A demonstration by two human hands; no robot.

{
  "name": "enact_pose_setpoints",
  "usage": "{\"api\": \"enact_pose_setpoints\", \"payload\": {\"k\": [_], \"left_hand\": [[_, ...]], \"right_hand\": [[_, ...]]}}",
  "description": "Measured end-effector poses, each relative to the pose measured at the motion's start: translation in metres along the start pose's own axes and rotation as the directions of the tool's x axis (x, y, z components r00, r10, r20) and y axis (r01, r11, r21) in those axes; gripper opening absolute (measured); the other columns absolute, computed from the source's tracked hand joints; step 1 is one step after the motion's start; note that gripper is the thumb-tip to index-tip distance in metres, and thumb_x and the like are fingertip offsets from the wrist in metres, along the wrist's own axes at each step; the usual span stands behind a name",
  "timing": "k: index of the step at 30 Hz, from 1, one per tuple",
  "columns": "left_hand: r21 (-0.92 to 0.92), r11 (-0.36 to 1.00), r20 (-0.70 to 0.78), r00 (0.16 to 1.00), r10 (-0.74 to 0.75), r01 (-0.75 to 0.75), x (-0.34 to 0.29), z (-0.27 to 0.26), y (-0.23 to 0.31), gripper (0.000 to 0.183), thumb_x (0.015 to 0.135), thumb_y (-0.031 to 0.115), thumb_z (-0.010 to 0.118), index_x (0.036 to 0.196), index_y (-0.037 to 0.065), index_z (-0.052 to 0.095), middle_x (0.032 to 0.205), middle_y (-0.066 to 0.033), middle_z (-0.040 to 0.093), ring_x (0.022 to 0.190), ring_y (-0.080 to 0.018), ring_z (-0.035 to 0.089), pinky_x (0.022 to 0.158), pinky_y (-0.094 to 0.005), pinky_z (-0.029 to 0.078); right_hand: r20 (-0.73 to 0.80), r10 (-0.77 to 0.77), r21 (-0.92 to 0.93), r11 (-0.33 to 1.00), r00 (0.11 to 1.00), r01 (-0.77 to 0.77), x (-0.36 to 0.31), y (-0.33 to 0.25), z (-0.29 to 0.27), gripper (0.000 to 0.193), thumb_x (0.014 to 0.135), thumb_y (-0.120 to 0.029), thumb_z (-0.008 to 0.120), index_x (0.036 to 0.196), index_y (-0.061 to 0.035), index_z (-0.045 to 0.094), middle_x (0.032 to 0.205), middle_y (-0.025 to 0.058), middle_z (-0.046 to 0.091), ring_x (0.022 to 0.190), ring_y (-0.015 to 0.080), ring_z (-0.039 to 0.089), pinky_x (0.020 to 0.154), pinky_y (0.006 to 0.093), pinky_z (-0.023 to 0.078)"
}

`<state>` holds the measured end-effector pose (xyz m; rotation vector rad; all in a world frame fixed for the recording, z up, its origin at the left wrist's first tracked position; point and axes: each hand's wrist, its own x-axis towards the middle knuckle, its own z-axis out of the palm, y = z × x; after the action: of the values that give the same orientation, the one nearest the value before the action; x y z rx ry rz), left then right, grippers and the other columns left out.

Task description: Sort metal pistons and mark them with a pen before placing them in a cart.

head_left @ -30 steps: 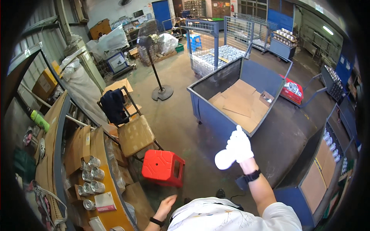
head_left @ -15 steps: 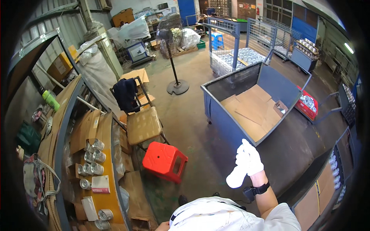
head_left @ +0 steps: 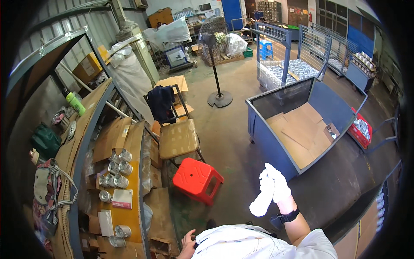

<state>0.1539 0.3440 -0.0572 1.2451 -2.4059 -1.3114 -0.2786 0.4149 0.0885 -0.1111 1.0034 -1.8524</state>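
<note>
My right hand (head_left: 281, 190), in a white glove with a black strap device (head_left: 285, 218) at the wrist, is raised in front of me. It is closed on a second white glove (head_left: 261, 200), which hangs down to its left; bright light washes out the detail of both. My bare left hand (head_left: 188, 245) is low beside my white shirt (head_left: 241, 244), fingers loosely apart, with nothing visible in it. Closest to that hand are the red stool (head_left: 192, 177) and the yellow-topped shelf (head_left: 134, 211).
Several metal cups (head_left: 120, 181) and a small box (head_left: 123, 199) stand on the shelf at left. A chair (head_left: 179, 140) with a dark garment is behind the stool. Ahead right is a blue cart (head_left: 271, 142) lined with cardboard (head_left: 302, 129); a fan (head_left: 217, 97) stands farther back.
The view has swung left, so the surroundings sit farther right. My left hand has come further into view, fingers now showing. My right hand still holds the white glove, slightly lower.
</note>
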Motion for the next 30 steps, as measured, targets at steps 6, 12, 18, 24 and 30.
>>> {"api": "enact_pose_setpoints", "payload": {"k": [6, 12, 18, 24, 30], "left_hand": [[0.514, 0.796, 0.121, 0.946, 0.302, -0.319, 0.019, -0.011, -0.007, 0.038, 0.08, 0.009, 0.059, 0.118, 0.001, 0.062, 0.127, -0.0145, 0.051, 0.116, -0.0273, 0.047, 0.101, -0.0435, 0.032], [0.445, 0.85, 0.018, 0.952, 0.306, -0.282, 0.029, -0.015, -0.009, 0.033, 0.076, 0.009, 0.063, 0.108, 0.002, 0.065, 0.108, -0.009, 0.063, 0.105, -0.0279, 0.056, 0.093, -0.0356, 0.044], [-0.068, 0.981, -0.107, 0.979, 0.174, -0.182, 0.017, -0.025, -0.002, 0.037, 0.078, 0.006, 0.057, 0.114, 0.003, 0.064, 0.117, -0.014, 0.062, 0.101, -0.0293, 0.061, 0.091, -0.037, 0.047], [-0.053, 0.982, -0.157, 0.972, 0.173, -0.183, -0.001, -0.03, -0.006, 0.015, 0.071, 0.007, 0.068, 0.085, 0.007, 0.074, 0.111, -0.0145, 0.064, 0.103, -0.0289, 0.06, 0.094, -0.0372, 0.043], [0.303, 0.937, -0.088, 0.974, 0.209, -0.174, -0.001, -0.032, -0.031, 0.045, 0.068, 0.006, 0.057, 0.113, 0.003, 0.064, 0.112, -0.0143, 0.06, 0.111, -0.0345, 0.05, 0.1, -0.043, 0.036]], "right_hand": [[0.076, 0.004, 0.006, 1.0, 0.997, -0.004, 0.01, 0.028, 0.002, 0.024, 0.097, -0.03, 0.055, 0.096, -0.0064, 0.063, 0.069, 0.0025, 0.059, 0.054, 0.0122, 0.057, 0.048, 0.0277, 0.05], [0.123, 0.02, -0.003, 1.0, 0.992, -0.02, 0.01, 0.042, -0.01, 0.024, 0.096, -0.027, 0.055, 0.112, -0.0079, 0.059, 0.086, 0.0053, 0.064, 0.062, 0.015, 0.061, 0.054, 0.0304, 0.054], [0.13, -0.005, 0.054, 0.999, 0.992, -0.002, 0.008, 0.045, -0.023, 0.034, 0.096, -0.022, 0.057, 0.127, -0.0081, 0.053, 0.096, 0.009, 0.066, 0.069, 0.0134, 0.062, 0.054, 0.0272, 0.054], [0.126, 0.007, 0.063, 0.998, 0.992, -0.015, 0.012, 0.053, -0.036, 0.027, 0.096, -0.023, 0.057, 0.118, -0.0076, 0.056, 0.093, 0.0068, 0.065, 0.067, 0.0117, 0.06, 0.055, 0.0258, 0.052], [0.237, -0.098, -0.086, 0.989, 0.966, 0.122, 0.005, 0.062, 0.003, 0.035, 0.089, -0.031, 0.066, 0.112, -0.0062, 0.056, 0.09, 0.0043, 0.063, 0.067, 0.0099, 0.058, 0.057, 0.0247, 0.051]]}}
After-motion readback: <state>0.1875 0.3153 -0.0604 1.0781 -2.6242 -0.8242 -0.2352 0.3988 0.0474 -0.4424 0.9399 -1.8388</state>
